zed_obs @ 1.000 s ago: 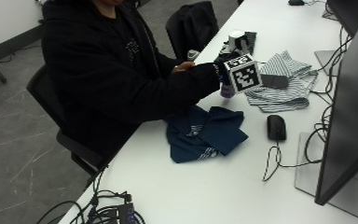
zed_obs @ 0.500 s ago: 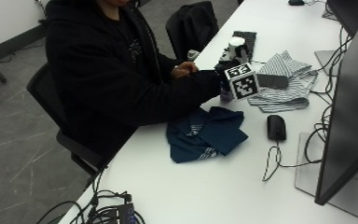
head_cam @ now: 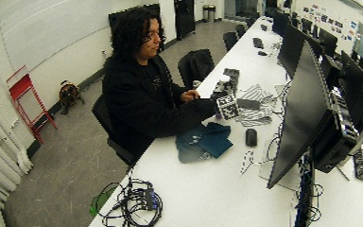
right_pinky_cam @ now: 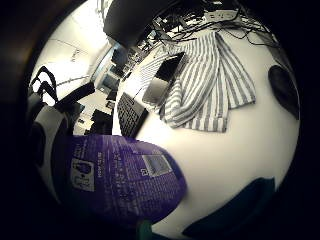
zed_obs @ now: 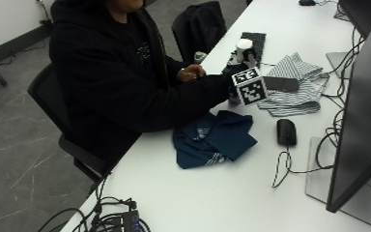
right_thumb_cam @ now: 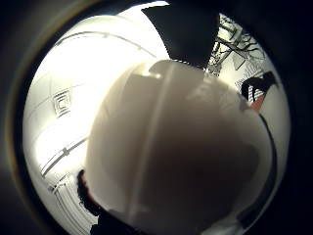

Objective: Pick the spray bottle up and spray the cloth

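Little-finger palm view alone shows the spray bottle's (right_pinky_cam: 120, 180) purple label; outside, gloved right hand (zed_obs: 227, 82) grips it above the white table (zed_obs: 224, 193), office behind.

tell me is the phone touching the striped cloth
Touching. The outside view shows the phone lying on the striped cloth; the little finger side palm view agrees.

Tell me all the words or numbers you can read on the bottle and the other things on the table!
Purple label on the white plastic spray bottle: lines of white print and a small box with symbols, too blurred to read.
Black flat keyboard: keys too small to read.
Striped grey-and-white cloth, dark blue folded cloth, black computer mouse: no words show.
No words or numbers can be read anywhere.
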`<action>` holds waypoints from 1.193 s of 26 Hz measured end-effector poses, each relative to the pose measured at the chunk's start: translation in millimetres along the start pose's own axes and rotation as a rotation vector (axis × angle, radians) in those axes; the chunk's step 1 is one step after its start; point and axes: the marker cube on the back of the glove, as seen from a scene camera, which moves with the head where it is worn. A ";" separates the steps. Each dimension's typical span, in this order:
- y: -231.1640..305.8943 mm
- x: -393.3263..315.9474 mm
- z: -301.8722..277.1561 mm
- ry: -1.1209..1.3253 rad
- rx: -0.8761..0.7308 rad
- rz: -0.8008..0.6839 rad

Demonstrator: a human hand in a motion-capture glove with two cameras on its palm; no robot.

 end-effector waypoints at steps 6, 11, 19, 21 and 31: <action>0.0 1.0 -1.4 0.006 0.001 -0.004; 5.6 -0.4 -4.1 0.038 -0.066 0.016; 27.4 -15.9 -53.6 0.470 -0.129 0.030; 41.8 -24.8 -73.2 0.594 -0.139 0.029; 122.9 -74.0 -136.1 1.091 -0.211 -0.034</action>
